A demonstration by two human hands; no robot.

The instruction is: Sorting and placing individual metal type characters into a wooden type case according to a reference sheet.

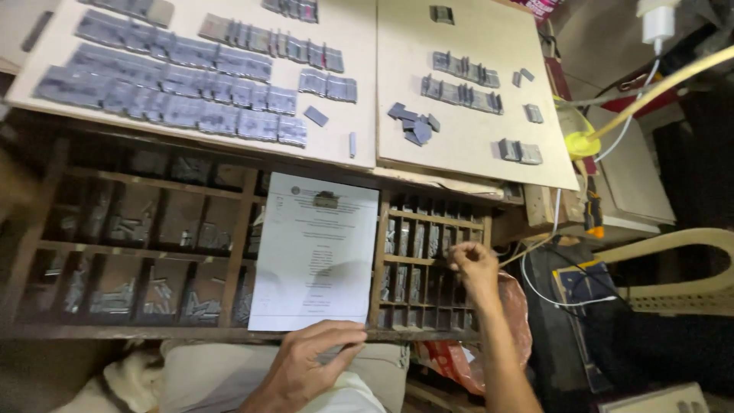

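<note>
Left hand [317, 356]: nearest of all, lying at the near edge of the wooden tray, fingers spread flat and bent a little; the fingertips press on the bottom edge of the paper sheet, it seems to keep it from sliding. It grips nothing.

Paper sheet [315, 252]: white, thin, printed in small dark lines, laid over the middle compartments of the tray where it can be read while working.

Right hand [472, 264]: reaching into the right section of the tray, fingers drawn together at the tips over a small compartment; whether a piece sits between them I cannot tell.

Wooden tray [229, 333]: dark, worn wood, split by thin slats into many compartments, wide ones on the left, narrow ones on the right, so each sort of piece stays apart.

Metal pieces [115, 298]: small grey slugs, dull and blocky, heaped loose in the left compartments and standing on end in the narrow right ones.

Left board [348, 34]: pale, smooth, flat, set beyond the tray; grey blocks [191, 84] lie on it in long close rows.

Right board [489, 30]: same pale sheet, with shorter rows and a few scattered loose blocks.

Far right: a yellow stick, white cable and cream plastic chair, well apart from the hands.
</note>
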